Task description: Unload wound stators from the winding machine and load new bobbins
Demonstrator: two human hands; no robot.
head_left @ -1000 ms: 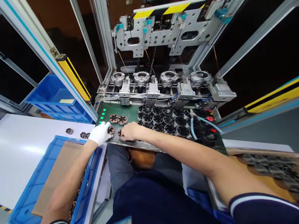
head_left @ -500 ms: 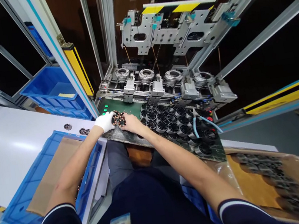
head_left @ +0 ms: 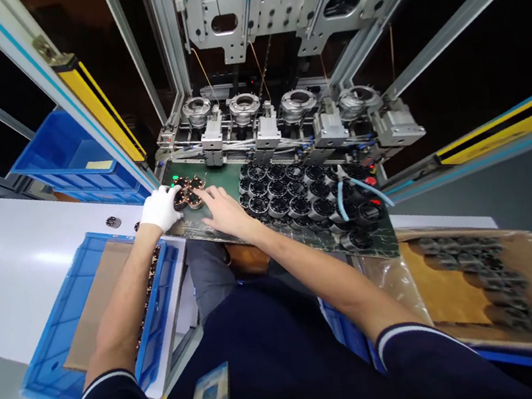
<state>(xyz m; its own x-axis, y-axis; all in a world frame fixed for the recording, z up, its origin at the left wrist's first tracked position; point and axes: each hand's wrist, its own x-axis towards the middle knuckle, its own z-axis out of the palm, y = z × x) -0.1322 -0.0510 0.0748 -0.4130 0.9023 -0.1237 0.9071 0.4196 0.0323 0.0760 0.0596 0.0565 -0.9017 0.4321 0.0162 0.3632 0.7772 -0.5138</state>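
Observation:
My left hand (head_left: 160, 207), in a white glove, rests curled against a small cluster of copper-wound stator rings (head_left: 189, 193) on the green work plate (head_left: 223, 178). My right hand (head_left: 224, 211) is bare and lies just right of that cluster, fingers stretched toward the rings and touching them. To the right, several black stator rings (head_left: 290, 197) stand packed in rows on the same plate. Whether my left fingers grip a ring is hidden.
Behind the plate a machine holds a row of round metal fixtures (head_left: 244, 106). A blue crate (head_left: 84, 320) with a cardboard sheet sits at my left on a white table (head_left: 6, 265). A cardboard tray (head_left: 477, 274) of black rings lies at right. Yellow-striped rails flank the opening.
Both hands moved away from the plate's near edge toward its far left corner, gathering the copper-wound rings into one cluster. The camera tilted down.

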